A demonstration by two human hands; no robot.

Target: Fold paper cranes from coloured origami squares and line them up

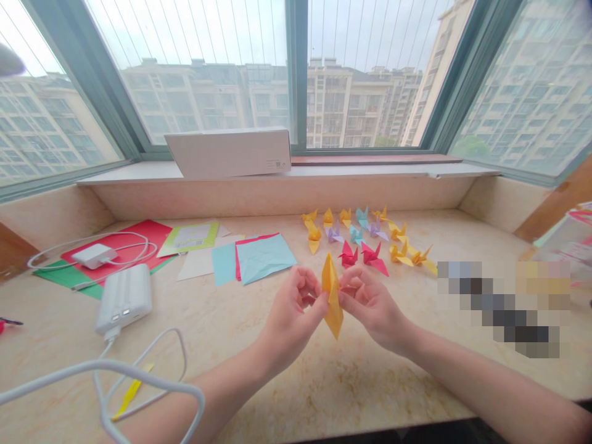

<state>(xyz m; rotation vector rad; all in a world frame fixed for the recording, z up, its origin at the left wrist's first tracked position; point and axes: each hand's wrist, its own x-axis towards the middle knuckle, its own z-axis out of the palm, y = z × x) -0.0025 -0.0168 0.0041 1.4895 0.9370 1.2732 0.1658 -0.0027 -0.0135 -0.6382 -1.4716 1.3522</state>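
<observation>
Between my two hands stands a folded piece of yellow origami paper (332, 296), long and diamond-shaped, with pointed ends up and down. My left hand (300, 308) pinches its left side between thumb and fingers. On the opposite side, my right hand (370, 305) grips the right edge the same way. Just beyond the hands sit two red paper cranes (348, 254). Behind them are several yellow paper cranes (314, 237), with light blue cranes (356, 234) and purple cranes (333, 233) among them. To the left lie light blue paper sheets (266, 259).
A white power bank (124, 299) with a looping white cable (152, 376) lies at left. Nearby are a white charger (95, 256), red paper (160, 231) and green paper (60, 272). A white box (229, 154) stands on the sill (370, 169). A blurred patch covers the right side.
</observation>
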